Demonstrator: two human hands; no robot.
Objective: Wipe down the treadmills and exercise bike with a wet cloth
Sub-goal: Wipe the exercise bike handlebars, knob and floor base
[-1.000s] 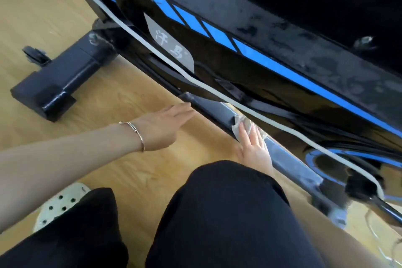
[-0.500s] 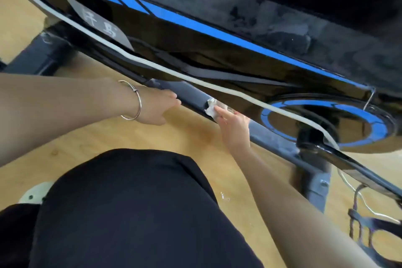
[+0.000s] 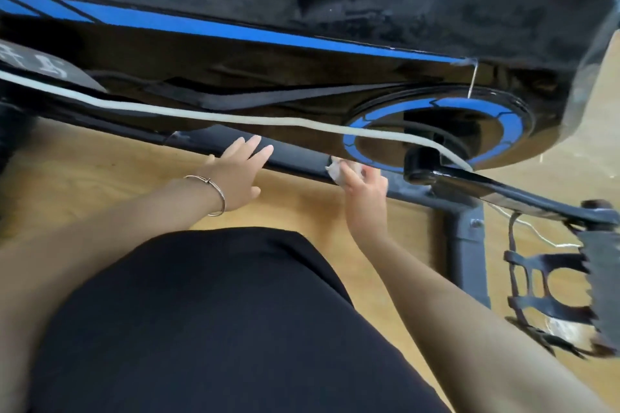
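The exercise bike fills the top of the head view: a glossy black housing with a blue stripe and a blue ring around the crank. Its grey base rail runs low along the wooden floor. My right hand holds a small white cloth against this rail, just left of the crank arm. My left hand, a thin bracelet on the wrist, lies flat with straight fingers, the fingertips touching the rail further left.
A pale cord droops across the housing. The crank arm leads right to a strapped pedal. A grey rail post stands on the wooden floor. My black-clad knee fills the foreground.
My right hand has slid the cloth to the right along the rail, toward the crank. My left hand followed and its fingers straightened. The view swung right, bringing the pedal into sight.
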